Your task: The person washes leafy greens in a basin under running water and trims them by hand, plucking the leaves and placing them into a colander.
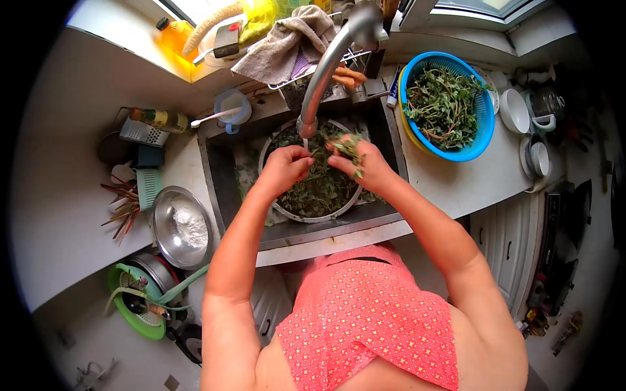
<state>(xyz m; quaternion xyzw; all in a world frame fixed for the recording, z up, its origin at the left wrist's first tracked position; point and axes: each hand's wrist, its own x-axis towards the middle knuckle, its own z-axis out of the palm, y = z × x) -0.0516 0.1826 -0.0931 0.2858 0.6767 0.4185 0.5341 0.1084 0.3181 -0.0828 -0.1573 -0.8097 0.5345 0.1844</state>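
In the sink (306,236), a round basin (350,203) holds water and many leafy green stems (313,195). A thin stream of water falls from the curved metal faucet (324,68) into it. My left hand (285,171) is over the basin's left side, fingertips pinched together beside the stream; whatever is between them is too small to make out. Over the right side, my right hand (368,166) is closed around a small bunch of leafy greens (350,153), its leaves poking out past the fingers.
A blue basket (486,133) heaped with greens (447,107) stands right of the sink. Leftward are a metal bowl (171,238) with white powder (189,225) and a clear cup (233,107). A grey cloth (277,52) hangs behind the faucet; white bowls (515,111) sit far right.
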